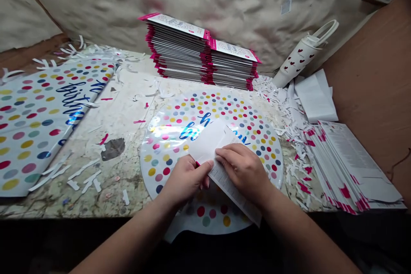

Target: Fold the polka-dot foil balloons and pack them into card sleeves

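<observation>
Both hands hold a white printed paper packet [224, 180] over a round polka-dot foil balloon [257, 132] that lies flat on the table. My left hand [184, 175] pinches the packet's left edge, thumb on top. Across its upper right side, my right hand [245, 165] presses with bent fingers on the paper. A plain white flap [207, 141] of the packet points away from me and covers part of the balloon's blue lettering. Fine print shows on the packet's lower part. The balloon's tail hangs over the table's front edge.
At the back stand two stacks of pink-edged packets [180, 51]. More dotted foil balloons [41, 124] lie left. Printed packets [346, 167] lie fanned at right, below folded white paper [316, 96]. A white tumbler [297, 60] leans at the back right. Paper scraps [86, 175] litter the table.
</observation>
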